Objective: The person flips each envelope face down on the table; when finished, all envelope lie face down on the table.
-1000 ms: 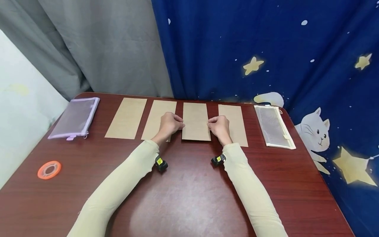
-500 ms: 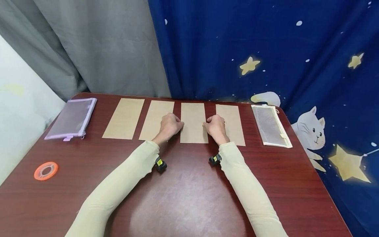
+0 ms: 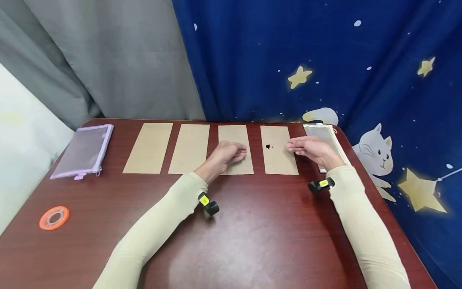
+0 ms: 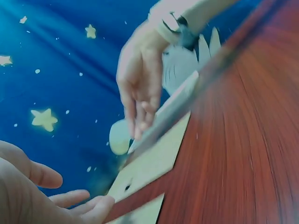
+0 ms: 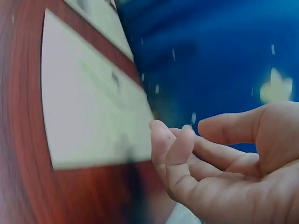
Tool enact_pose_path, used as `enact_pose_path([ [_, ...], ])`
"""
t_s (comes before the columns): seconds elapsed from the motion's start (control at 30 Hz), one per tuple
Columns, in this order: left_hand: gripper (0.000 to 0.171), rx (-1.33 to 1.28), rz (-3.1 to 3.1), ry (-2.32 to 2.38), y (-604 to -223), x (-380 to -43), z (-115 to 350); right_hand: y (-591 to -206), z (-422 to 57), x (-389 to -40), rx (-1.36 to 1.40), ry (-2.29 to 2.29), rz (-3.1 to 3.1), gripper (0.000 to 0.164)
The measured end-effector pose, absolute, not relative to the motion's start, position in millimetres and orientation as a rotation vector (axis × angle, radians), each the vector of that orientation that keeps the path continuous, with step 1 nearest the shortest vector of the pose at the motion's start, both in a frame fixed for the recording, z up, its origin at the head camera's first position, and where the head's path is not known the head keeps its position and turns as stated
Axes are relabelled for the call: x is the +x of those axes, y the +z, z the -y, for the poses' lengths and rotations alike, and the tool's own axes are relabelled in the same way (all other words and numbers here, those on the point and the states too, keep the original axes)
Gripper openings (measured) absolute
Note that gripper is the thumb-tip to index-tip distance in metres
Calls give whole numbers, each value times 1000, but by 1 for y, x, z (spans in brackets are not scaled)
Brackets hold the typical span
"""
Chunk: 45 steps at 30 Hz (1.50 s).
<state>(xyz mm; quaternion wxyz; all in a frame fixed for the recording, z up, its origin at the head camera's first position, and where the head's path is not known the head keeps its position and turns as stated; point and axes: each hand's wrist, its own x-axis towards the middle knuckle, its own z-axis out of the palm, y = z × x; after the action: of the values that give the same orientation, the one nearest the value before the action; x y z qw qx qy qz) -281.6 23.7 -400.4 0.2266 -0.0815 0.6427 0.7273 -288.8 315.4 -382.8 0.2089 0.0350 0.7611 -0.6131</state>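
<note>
Four tan paper rectangles lie side by side along the table's far side: a first sheet point(image 3: 147, 148), a second point(image 3: 189, 146), a third point(image 3: 233, 132) and a fourth point(image 3: 277, 162). My left hand point(image 3: 227, 154) hovers over the third sheet, covering part of it, with relaxed fingers and nothing held. My right hand point(image 3: 313, 149) is by the right edge of the fourth sheet, partly over the pale mesh pouch point(image 3: 326, 134). Its fingers are loosely bent and hold nothing in the right wrist view. A small black mark point(image 3: 268, 146) shows on the fourth sheet.
A purple mesh zip pouch point(image 3: 83, 150) lies at the far left. An orange ring-shaped roll point(image 3: 54, 218) sits nearer on the left of the dark red table point(image 3: 231, 237). Grey and blue curtains point(image 3: 144, 60) hang behind the far edge.
Both hands have left the third sheet's sides. The right hand has moved right past the fourth sheet, uncovering its black mark; the left has shifted right over the third sheet, which now lies flat.
</note>
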Motion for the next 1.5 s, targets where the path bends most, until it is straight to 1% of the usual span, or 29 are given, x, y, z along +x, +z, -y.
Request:
enact_pose_path([
  [0.1, 38, -260, -1624, 2051, -397, -286, -39, -386, -337, -296, 183, -1782, -1961, 50],
  [0.2, 41, -297, -1547, 2090, -397, -292, -54, -389, -345, -303, 207, -1808, -1880, 51],
  [0.37, 44, -349, -1539, 2099, -400, -296, -72, -395, -345, -311, 260, -1824, -1836, 50],
  [0.6, 44, -344, -1585, 2079, -400, -300, -77, -396, -342, -310, 378, -1878, -1805, 47],
  [0.77, 43, -363, -1556, 2045, -399, -302, -74, -400, -337, -305, 339, -1816, -1923, 40],
  [0.9, 42, -322, -1535, 1997, -400, -302, -74, -406, -332, -297, 316, -1739, -2100, 31],
  [1.0, 42, -283, -1508, 1980, -402, -303, -75, -410, -328, -290, 321, -1749, -2165, 24],
  [1.13, 36, -238, -1520, 1958, -405, -304, -73, -412, -325, -283, 310, -1817, -2139, 14],
  [1.27, 32, -180, -1553, 1976, -403, -304, -71, -412, -327, -278, 277, -1883, -2071, 14],
  [1.4, 31, -138, -1568, 2042, -400, -303, -72, -413, -326, -276, 247, -1922, -2017, 17],
  [1.5, 31, -125, -1579, 2102, -398, -302, -75, -409, -319, -271, 205, -1862, -2241, 13],
])
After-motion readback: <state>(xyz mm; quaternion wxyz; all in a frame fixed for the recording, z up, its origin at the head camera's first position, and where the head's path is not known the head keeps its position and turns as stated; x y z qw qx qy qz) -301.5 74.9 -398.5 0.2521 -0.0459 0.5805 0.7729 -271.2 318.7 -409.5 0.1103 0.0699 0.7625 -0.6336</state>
